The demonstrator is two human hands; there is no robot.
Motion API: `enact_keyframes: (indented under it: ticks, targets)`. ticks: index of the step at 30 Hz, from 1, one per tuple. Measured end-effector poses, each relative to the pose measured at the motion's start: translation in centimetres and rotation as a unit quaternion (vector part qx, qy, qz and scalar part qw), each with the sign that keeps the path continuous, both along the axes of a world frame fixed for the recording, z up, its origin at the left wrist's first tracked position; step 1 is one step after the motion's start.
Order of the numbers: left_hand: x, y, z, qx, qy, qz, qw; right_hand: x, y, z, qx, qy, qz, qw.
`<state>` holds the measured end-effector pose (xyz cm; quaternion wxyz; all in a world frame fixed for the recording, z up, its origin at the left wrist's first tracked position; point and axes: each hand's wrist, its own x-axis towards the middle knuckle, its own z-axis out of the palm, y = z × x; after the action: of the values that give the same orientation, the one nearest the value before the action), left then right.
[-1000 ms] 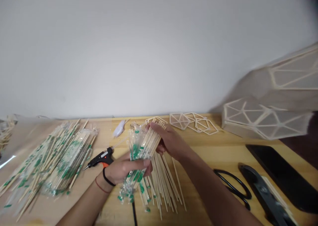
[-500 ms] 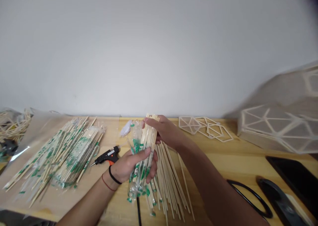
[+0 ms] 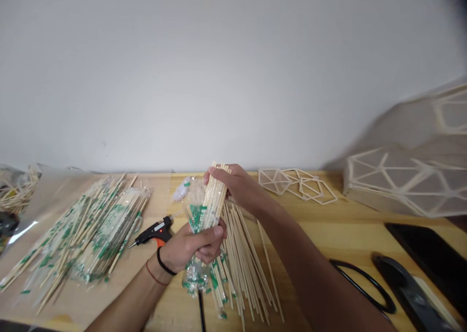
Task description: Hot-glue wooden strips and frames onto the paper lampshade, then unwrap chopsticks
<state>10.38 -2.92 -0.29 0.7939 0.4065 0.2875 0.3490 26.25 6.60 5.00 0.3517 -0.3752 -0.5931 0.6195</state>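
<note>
A bundle of wooden chopsticks (image 3: 215, 196) in clear plastic sleeves with green print is held upright over the table. My left hand (image 3: 202, 242) wraps round its lower part, thumb across the front. Near the top, my right hand (image 3: 228, 176) grips the bare ends of the sticks. Crumpled plastic wrapper (image 3: 196, 276) hangs below my left fingers. Under and to the right of the hands, loose bare chopsticks (image 3: 251, 269) lie fanned out on the wood. A black and orange glue gun (image 3: 156, 231) rests left of my left wrist, with a small red light on it.
Packed chopsticks (image 3: 113, 235) are heaped on a clear sheet (image 3: 54, 196) at the left. Flat stick frames (image 3: 297, 183) lie by the wall. A stick-framed panel structure (image 3: 401, 181) stands right. A black tablet-like slab (image 3: 430, 259), a dark tool (image 3: 404, 293) and a black loop (image 3: 368, 283) lie front right.
My left hand has closed more tightly round the lower bundle, its fingers now curled in. The stick ends at the top lean and spread slightly more. The view has shifted a little.
</note>
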Motion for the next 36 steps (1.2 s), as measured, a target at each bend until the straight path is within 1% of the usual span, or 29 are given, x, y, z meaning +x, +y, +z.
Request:
enact_keyframes:
  ticks: [8,10,14,17,20,23,28,32,36]
  targets:
    - [0.1,0.0,-0.2,0.028,-0.017,-0.029,0.999,0.5,0.3,0.3,0.024,0.005,-0.058,0.998]
    - [0.1,-0.1,-0.1,0.032,-0.02,-0.03,0.999,0.4,0.4,0.2,0.029,0.015,-0.052,0.998]
    - [0.0,-0.1,0.0,0.033,-0.026,-0.034,0.999,0.2,0.5,-0.2,0.031,0.025,-0.014,0.999]
    - [-0.1,0.0,0.0,0.022,-0.029,-0.033,0.999,0.5,0.5,0.0,0.036,0.012,-0.023,0.999]
    - [-0.1,0.1,0.0,0.006,-0.035,-0.036,0.999,1.1,0.4,0.5,0.042,0.008,-0.062,0.997]
    - [-0.2,-0.1,-0.1,-0.007,-0.035,-0.053,0.998,1.6,0.6,0.8,0.05,0.021,-0.108,0.993]
    - [-0.2,-0.4,-0.2,-0.015,-0.031,-0.076,0.997,3.4,1.8,0.7,0.062,0.067,-0.185,0.979]
    - [-0.4,-0.4,-0.3,-0.015,-0.025,-0.087,0.996,6.1,3.6,0.7,0.071,0.128,-0.269,0.952]
    - [-0.9,0.0,-0.4,-0.023,-0.011,-0.057,0.998,8.7,5.0,0.8,0.096,0.197,-0.344,0.913]
